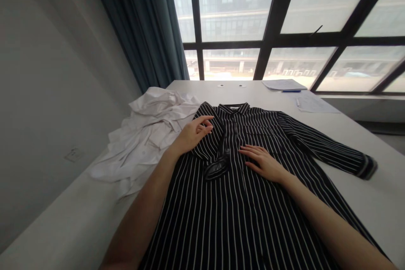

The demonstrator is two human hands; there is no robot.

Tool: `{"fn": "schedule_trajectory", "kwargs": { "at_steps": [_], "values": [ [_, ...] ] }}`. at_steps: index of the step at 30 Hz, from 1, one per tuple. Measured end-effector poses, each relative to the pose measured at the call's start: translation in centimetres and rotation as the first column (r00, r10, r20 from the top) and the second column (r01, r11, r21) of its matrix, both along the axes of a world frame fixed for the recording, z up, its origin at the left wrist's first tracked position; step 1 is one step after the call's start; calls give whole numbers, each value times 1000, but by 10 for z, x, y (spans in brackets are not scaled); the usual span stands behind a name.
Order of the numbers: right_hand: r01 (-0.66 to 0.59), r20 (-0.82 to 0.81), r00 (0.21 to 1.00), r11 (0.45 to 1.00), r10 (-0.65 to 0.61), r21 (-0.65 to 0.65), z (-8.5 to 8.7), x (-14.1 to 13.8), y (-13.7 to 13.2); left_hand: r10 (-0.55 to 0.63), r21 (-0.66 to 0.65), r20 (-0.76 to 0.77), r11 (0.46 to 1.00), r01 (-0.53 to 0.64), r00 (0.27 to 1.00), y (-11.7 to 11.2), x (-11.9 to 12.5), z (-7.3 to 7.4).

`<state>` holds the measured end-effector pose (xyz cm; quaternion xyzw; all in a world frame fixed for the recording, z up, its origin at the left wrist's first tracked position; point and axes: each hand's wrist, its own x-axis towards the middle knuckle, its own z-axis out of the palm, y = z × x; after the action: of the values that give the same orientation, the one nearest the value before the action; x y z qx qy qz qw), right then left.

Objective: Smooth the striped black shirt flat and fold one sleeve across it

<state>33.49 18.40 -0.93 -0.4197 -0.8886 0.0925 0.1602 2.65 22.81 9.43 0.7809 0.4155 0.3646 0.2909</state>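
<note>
A black shirt with thin white stripes (240,202) lies spread face up on a white table (379,202), collar (234,109) away from me. Its right sleeve (329,147) stretches out toward the table's right side. Its left sleeve is folded in across the chest, with the cuff (217,168) near the middle. My left hand (191,135) rests on the shirt's left shoulder, fingers slightly curled and apart. Flat on the chest lies my right hand (264,162), fingers stretched out and pointing left, close to the folded cuff.
A crumpled white garment (148,135) is heaped at the table's left edge beside the shirt. Papers (311,103) and a blue pen (291,91) lie at the far right of the table. Behind are large windows and a dark curtain (142,25).
</note>
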Motion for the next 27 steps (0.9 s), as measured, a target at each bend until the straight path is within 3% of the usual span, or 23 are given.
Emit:
{"fn": "schedule_trajectory", "kwargs": {
  "at_steps": [3, 6, 8, 15, 21, 24, 27],
  "values": [
    [19, -22, 1000, 1000, -19, 14, -2, 0, 0, 157, 112, -111, 983, -145, 981, 7, -8, -9],
    [22, -31, 999, 999, -21, 31, -2, 1, 1, 295, 211, -283, 947, -241, 913, 15, -23, -16],
    [6, -32, 999, 998, -4, 56, 0, 0, 0, 299, 222, -370, 948, -228, 880, 20, -33, -20],
    [-161, 55, 986, 980, 156, 117, 10, -19, -12, 141, 130, -549, 988, -82, 824, 27, -51, -38],
    [-214, 80, 976, 958, 202, 193, 6, -31, -16, 256, 218, -665, 965, -146, 702, 26, -37, -51],
    [-191, 31, 981, 957, 189, 218, 5, -31, -16, 310, 278, -658, 947, -161, 687, 28, -34, -54],
    [-162, -14, 986, 965, 168, 207, 5, -30, -16, 337, 298, -612, 936, -186, 716, 32, -38, -57]
  ]
}}
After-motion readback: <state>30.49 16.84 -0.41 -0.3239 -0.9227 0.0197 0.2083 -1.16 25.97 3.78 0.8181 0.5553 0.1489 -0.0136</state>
